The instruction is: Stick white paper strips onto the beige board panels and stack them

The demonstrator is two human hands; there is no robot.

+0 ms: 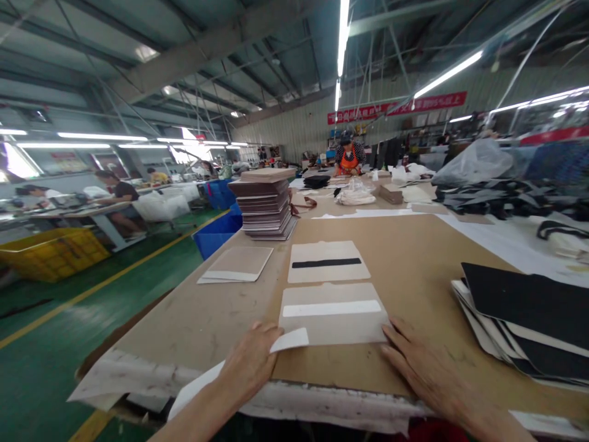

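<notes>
A beige panel point(331, 329) lies flat at the table's near side, with a white strip point(331, 309) across its middle. My left hand point(254, 356) is closed at the panel's lower left corner on a long white strip point(292, 340); one end pokes out over the panel and the rest trails under my forearm. With fingers stretched out, my right hand point(409, 353) rests at the panel's right edge, fingertips touching it. Just beyond lies a second beige panel point(322, 250) bearing a black strip point(326, 263).
A tall stack of brown-edged panels point(264, 209) stands at the far left of the table point(405, 252). Some flat beige pieces point(239, 263) lie nearer. At right is a pile of black and white sheets point(529, 313). A person in an orange apron point(348, 161) is at the far end.
</notes>
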